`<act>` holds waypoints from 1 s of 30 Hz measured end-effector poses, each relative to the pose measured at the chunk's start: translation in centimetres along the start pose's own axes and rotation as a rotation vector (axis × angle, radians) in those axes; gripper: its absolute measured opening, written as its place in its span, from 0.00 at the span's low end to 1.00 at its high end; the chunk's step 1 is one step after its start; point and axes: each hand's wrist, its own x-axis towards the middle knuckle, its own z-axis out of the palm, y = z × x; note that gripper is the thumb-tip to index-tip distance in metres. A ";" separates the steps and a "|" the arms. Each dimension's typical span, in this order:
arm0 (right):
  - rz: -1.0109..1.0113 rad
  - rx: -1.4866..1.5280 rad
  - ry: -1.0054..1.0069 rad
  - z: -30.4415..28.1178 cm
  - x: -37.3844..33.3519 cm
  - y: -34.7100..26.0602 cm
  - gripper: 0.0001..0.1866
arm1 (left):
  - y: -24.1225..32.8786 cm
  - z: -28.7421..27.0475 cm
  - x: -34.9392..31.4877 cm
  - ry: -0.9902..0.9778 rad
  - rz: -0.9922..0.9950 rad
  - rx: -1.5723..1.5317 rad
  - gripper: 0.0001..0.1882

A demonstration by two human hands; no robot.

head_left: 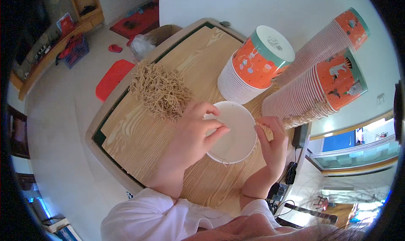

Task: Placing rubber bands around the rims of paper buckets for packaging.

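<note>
An open white paper bowl (231, 133) stands mouth up on the table in front of me. My left hand (202, 125) reaches over its left side, thumb and a fingertip pinched together above the opening; whatever they hold is too small to make out. At the right rim, my right hand (273, 142) is closed with its thumb and forefinger against the edge. A thin tan strand (226, 161) crosses the bowl's near rim. Left of the bowl lies a tangled heap of thin tan strands, possibly rubber bands (161, 91).
Behind the bowl stands an upside-down stack of orange and green paper bowls (257, 68). Two long stacks (312, 87) (333, 40) lean to the right, with tan strands (312, 115) beside the nearer one. A black power adapter (300, 135) sits at the table's right edge, cables below.
</note>
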 end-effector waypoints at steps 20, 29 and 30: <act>-0.111 0.205 -0.164 -0.1 -0.1 0.4 0.09 | -0.6 2.7 0.2 -0.124 -0.011 0.033 0.06; -0.021 0.272 -0.150 0.8 -0.3 0.1 0.08 | -0.8 2.9 0.3 -0.176 0.013 0.051 0.06; -0.043 0.229 -0.147 0.4 -0.3 0.0 0.08 | -0.5 2.9 0.3 -0.173 0.017 0.052 0.06</act>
